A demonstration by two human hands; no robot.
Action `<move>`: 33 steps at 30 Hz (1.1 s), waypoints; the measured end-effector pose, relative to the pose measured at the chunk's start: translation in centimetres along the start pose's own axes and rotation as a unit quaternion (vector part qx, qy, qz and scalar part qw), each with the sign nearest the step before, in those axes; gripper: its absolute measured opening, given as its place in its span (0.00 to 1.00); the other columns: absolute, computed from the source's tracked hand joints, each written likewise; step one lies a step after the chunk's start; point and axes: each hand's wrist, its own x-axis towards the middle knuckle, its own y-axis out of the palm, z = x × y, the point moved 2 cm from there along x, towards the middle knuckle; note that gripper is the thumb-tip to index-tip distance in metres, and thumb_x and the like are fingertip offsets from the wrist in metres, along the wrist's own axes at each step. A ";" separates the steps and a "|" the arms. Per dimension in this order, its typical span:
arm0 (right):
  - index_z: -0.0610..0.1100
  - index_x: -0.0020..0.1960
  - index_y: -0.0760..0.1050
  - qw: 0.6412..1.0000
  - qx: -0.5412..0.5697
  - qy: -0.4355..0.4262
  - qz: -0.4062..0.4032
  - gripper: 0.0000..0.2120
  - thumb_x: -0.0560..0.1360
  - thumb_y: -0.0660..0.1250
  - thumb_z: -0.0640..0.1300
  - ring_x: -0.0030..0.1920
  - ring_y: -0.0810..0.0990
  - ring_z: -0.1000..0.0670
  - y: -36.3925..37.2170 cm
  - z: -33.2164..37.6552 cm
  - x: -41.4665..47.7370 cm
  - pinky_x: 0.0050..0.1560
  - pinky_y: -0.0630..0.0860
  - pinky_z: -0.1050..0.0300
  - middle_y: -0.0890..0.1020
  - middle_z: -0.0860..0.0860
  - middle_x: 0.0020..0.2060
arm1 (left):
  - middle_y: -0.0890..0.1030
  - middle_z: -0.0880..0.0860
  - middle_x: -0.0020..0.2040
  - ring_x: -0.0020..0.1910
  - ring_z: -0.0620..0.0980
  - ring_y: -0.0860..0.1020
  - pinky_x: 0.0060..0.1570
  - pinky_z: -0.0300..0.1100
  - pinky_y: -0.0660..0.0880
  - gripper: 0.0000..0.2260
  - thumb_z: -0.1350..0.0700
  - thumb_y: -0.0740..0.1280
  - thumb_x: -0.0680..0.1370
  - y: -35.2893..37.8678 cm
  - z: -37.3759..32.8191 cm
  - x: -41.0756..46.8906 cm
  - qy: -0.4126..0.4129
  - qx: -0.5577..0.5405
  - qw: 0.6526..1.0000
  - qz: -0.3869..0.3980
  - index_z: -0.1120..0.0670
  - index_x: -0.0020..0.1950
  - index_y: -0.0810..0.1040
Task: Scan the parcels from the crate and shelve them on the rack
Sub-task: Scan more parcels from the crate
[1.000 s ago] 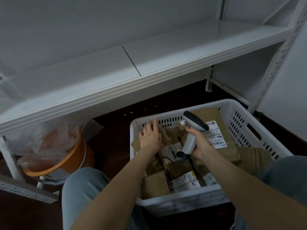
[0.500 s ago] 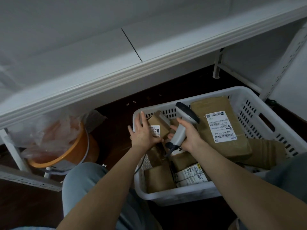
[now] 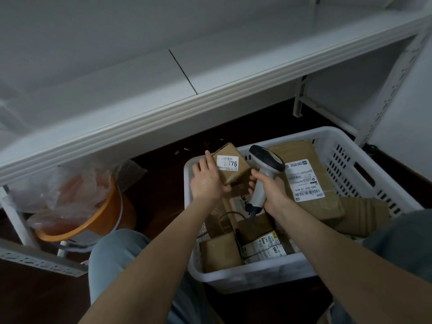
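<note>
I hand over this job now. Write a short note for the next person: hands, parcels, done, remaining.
Left hand holds a small parcel, label up, over the crate's far left corner.
Right hand grips the scanner, its head beside that label.
Done: no parcel shows on the rack shelf.
Left: scan and shelve this parcel, then the others in the crate, the large parcel included.

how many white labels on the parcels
4: on the small box in the left hand, on the large parcel, under the scanner, by the crate's near wall. More may be hidden.
</note>
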 end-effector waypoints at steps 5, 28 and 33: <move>0.41 0.47 0.76 0.998 -0.029 -0.053 -0.009 0.04 0.75 0.71 0.39 0.37 0.80 0.51 -2.1 1.8 -2.0 0.41 0.80 0.57 0.80 0.47 0.36 | 0.57 0.58 0.73 0.72 0.56 0.58 0.62 0.46 0.71 0.52 0.43 0.74 0.69 -1.1 -3.5 -0.1 0.035 0.007 0.999 0.006 0.58 0.78 0.43; 0.38 0.48 0.78 0.985 -0.103 -0.091 -0.101 0.05 0.73 0.71 0.38 0.27 0.76 0.53 -1.9 -3.2 -5.5 0.29 0.73 0.60 0.79 0.47 0.30 | 0.55 0.58 0.72 0.71 0.58 0.57 0.59 0.45 0.73 0.51 0.48 0.76 0.70 1.3 -5.0 -1.2 0.067 0.037 0.997 0.025 0.58 0.78 0.42; 0.38 0.47 0.78 0.985 -0.093 -0.099 -0.106 0.04 0.74 0.70 0.38 0.28 0.76 0.53 -1.3 -3.5 -5.9 0.29 0.73 0.62 0.79 0.47 0.31 | 0.57 0.59 0.72 0.71 0.58 0.58 0.58 0.46 0.74 0.51 0.49 0.76 0.70 1.6 -5.0 -1.2 0.068 0.040 0.997 0.015 0.59 0.78 0.43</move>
